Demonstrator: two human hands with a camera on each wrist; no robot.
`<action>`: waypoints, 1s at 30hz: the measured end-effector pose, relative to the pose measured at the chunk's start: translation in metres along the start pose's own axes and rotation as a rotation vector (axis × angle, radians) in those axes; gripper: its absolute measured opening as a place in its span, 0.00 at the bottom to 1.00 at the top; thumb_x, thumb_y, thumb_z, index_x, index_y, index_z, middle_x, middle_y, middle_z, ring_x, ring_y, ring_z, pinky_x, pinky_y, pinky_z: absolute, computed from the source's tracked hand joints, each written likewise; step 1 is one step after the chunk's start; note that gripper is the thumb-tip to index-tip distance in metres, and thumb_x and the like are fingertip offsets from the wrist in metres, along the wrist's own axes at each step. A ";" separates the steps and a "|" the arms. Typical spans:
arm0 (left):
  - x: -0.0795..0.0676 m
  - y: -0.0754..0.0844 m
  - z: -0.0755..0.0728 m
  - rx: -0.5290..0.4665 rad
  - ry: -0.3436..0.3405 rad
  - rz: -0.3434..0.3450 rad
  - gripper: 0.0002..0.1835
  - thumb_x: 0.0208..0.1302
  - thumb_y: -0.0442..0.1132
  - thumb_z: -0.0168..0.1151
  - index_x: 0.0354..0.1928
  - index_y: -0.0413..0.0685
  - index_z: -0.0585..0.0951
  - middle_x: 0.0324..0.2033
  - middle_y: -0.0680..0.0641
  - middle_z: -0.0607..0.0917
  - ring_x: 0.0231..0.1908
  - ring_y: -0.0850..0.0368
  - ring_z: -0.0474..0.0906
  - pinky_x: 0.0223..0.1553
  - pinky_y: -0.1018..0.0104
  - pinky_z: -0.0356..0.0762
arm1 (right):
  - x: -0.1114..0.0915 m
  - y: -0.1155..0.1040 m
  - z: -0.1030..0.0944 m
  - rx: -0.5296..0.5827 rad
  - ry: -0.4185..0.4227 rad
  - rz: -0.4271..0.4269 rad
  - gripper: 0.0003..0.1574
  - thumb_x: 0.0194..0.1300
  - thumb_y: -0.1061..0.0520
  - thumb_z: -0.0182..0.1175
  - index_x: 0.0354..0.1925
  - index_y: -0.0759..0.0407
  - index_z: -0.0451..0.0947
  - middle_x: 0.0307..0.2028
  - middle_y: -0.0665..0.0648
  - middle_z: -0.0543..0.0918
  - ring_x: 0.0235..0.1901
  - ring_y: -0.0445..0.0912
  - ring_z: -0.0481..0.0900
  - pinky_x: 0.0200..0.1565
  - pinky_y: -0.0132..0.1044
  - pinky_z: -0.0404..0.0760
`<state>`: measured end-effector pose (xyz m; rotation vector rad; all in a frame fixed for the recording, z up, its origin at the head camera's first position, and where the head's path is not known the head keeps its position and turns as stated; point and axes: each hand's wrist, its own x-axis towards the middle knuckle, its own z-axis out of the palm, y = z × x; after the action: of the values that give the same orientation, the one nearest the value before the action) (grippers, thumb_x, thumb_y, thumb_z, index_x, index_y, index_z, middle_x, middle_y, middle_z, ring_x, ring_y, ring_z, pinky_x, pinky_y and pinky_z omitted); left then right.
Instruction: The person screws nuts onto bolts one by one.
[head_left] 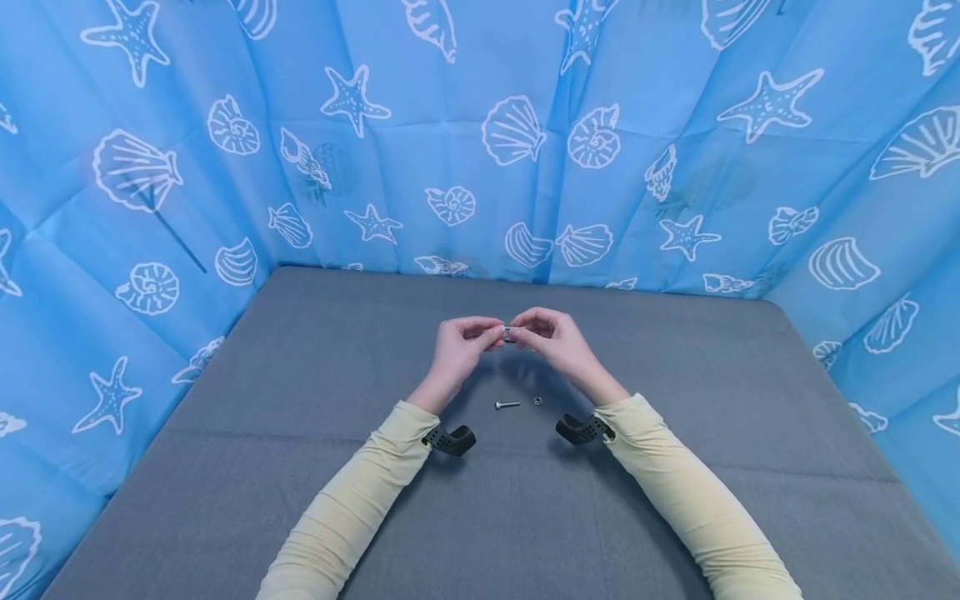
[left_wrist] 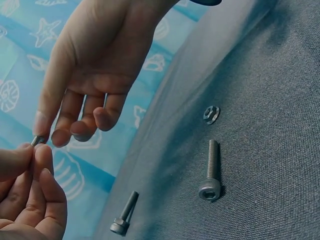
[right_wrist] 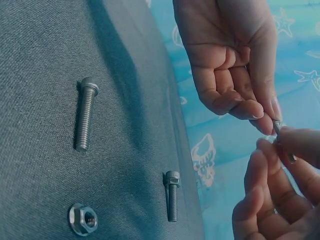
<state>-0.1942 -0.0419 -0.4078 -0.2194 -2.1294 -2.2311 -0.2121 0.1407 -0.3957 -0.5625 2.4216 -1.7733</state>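
Above the grey table, a small metal bolt [right_wrist: 277, 128] is held between the fingertips of both hands. The left hand [head_left: 455, 347] pinches one end of it. My right hand [head_left: 558, 340] pinches the other part, and a threaded tip pokes out past its fingers in the right wrist view. Fingers cover most of the bolt, so I cannot tell whether a nut is on it. On the cloth below lie a loose socket-head bolt [left_wrist: 212, 172] and a flange nut [right_wrist: 83, 219]. Another bolt [right_wrist: 172, 195], with a nut up against its head, lies farther off.
Grey cloth covers the table [head_left: 300, 400]. Blue curtains [head_left: 450, 150] with white shells and starfish hang behind and at both sides. A black wrist camera strap [head_left: 450, 439] is on the left wrist, and another [head_left: 581, 428] on the right.
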 end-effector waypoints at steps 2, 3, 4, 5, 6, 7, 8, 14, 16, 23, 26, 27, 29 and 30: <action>0.000 0.000 0.000 0.005 -0.006 -0.002 0.12 0.62 0.36 0.66 0.44 0.35 0.84 0.36 0.40 0.86 0.38 0.42 0.84 0.47 0.45 0.78 | 0.000 0.000 0.000 -0.016 0.005 0.012 0.15 0.68 0.50 0.60 0.42 0.61 0.81 0.35 0.60 0.84 0.37 0.60 0.79 0.36 0.52 0.77; 0.000 0.000 0.000 0.009 -0.008 -0.003 0.12 0.62 0.37 0.66 0.44 0.35 0.84 0.36 0.40 0.86 0.37 0.43 0.84 0.47 0.45 0.78 | 0.000 0.000 0.000 -0.020 0.008 0.021 0.16 0.68 0.49 0.59 0.42 0.61 0.81 0.35 0.60 0.84 0.36 0.59 0.79 0.37 0.52 0.77; 0.000 0.000 0.000 0.011 -0.009 -0.004 0.12 0.62 0.37 0.66 0.44 0.36 0.84 0.36 0.40 0.86 0.37 0.45 0.84 0.47 0.45 0.78 | 0.000 0.000 0.000 -0.021 0.010 0.028 0.17 0.69 0.48 0.59 0.42 0.61 0.81 0.35 0.59 0.84 0.36 0.58 0.79 0.37 0.52 0.77; 0.000 0.000 0.000 0.012 -0.008 -0.006 0.12 0.62 0.37 0.66 0.44 0.36 0.85 0.36 0.40 0.86 0.36 0.46 0.84 0.47 0.45 0.78 | 0.000 0.000 0.000 -0.013 0.013 0.036 0.17 0.69 0.48 0.59 0.42 0.61 0.81 0.35 0.59 0.84 0.36 0.57 0.79 0.37 0.53 0.77; 0.000 0.000 0.000 0.010 -0.005 -0.008 0.11 0.62 0.37 0.66 0.43 0.37 0.85 0.35 0.41 0.86 0.36 0.47 0.85 0.47 0.45 0.78 | 0.000 -0.001 0.000 -0.009 0.015 0.040 0.17 0.68 0.48 0.59 0.43 0.61 0.81 0.35 0.59 0.84 0.36 0.55 0.79 0.38 0.53 0.77; 0.000 0.000 0.001 0.008 -0.002 -0.009 0.11 0.62 0.36 0.66 0.43 0.37 0.85 0.35 0.41 0.87 0.35 0.48 0.85 0.47 0.44 0.77 | 0.000 -0.001 0.000 -0.004 0.013 0.040 0.16 0.68 0.49 0.59 0.43 0.61 0.80 0.36 0.60 0.84 0.36 0.55 0.80 0.39 0.53 0.77; 0.000 0.000 0.001 0.005 0.000 -0.009 0.10 0.62 0.36 0.66 0.43 0.37 0.85 0.35 0.42 0.87 0.35 0.49 0.85 0.47 0.44 0.78 | 0.000 -0.001 0.000 0.005 0.011 0.036 0.16 0.68 0.51 0.60 0.44 0.62 0.80 0.37 0.61 0.84 0.37 0.56 0.80 0.40 0.53 0.78; 0.001 0.000 0.002 -0.009 0.001 -0.004 0.10 0.62 0.34 0.65 0.43 0.35 0.84 0.34 0.42 0.87 0.34 0.50 0.85 0.46 0.44 0.78 | 0.000 0.000 0.000 -0.020 0.006 0.013 0.15 0.68 0.53 0.60 0.43 0.64 0.80 0.37 0.67 0.82 0.38 0.62 0.79 0.40 0.55 0.77; 0.001 0.000 0.002 -0.006 0.001 -0.002 0.10 0.62 0.34 0.65 0.43 0.35 0.84 0.34 0.42 0.87 0.34 0.48 0.85 0.46 0.44 0.78 | 0.001 0.001 0.000 -0.042 0.007 0.023 0.17 0.69 0.49 0.58 0.42 0.62 0.81 0.36 0.67 0.82 0.38 0.63 0.78 0.38 0.54 0.77; 0.000 0.001 0.002 -0.019 -0.007 -0.005 0.10 0.62 0.34 0.65 0.43 0.35 0.84 0.35 0.41 0.87 0.39 0.39 0.83 0.47 0.45 0.77 | 0.000 0.000 0.001 0.027 -0.006 0.018 0.15 0.68 0.52 0.60 0.45 0.62 0.78 0.37 0.60 0.83 0.38 0.57 0.80 0.42 0.58 0.77; 0.000 0.002 0.001 -0.019 -0.014 -0.005 0.11 0.62 0.34 0.65 0.44 0.34 0.84 0.35 0.41 0.87 0.39 0.39 0.83 0.47 0.45 0.77 | 0.000 0.001 0.002 0.024 -0.010 0.005 0.13 0.66 0.55 0.62 0.44 0.63 0.79 0.38 0.61 0.83 0.38 0.58 0.81 0.42 0.60 0.76; 0.000 0.002 0.001 -0.017 -0.016 -0.004 0.11 0.62 0.34 0.65 0.44 0.34 0.84 0.35 0.41 0.87 0.39 0.39 0.83 0.47 0.45 0.77 | 0.000 0.001 0.002 0.010 -0.012 0.004 0.13 0.67 0.54 0.61 0.44 0.63 0.79 0.37 0.62 0.83 0.38 0.59 0.81 0.42 0.59 0.76; -0.001 0.002 0.001 -0.012 -0.015 -0.007 0.11 0.63 0.35 0.65 0.44 0.34 0.84 0.35 0.41 0.87 0.38 0.41 0.83 0.47 0.45 0.77 | 0.000 0.001 0.002 -0.015 -0.009 0.011 0.15 0.68 0.51 0.60 0.43 0.62 0.80 0.37 0.63 0.83 0.38 0.60 0.80 0.40 0.58 0.76; -0.001 0.002 0.001 -0.010 -0.014 -0.009 0.12 0.63 0.35 0.65 0.44 0.35 0.84 0.36 0.41 0.86 0.38 0.42 0.84 0.47 0.45 0.77 | 0.000 0.001 0.003 -0.028 -0.007 0.015 0.15 0.69 0.50 0.59 0.43 0.61 0.81 0.37 0.64 0.83 0.38 0.60 0.79 0.38 0.56 0.76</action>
<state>-0.1927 -0.0413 -0.4055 -0.2267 -2.1314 -2.2518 -0.2117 0.1386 -0.3979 -0.5506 2.4438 -1.7311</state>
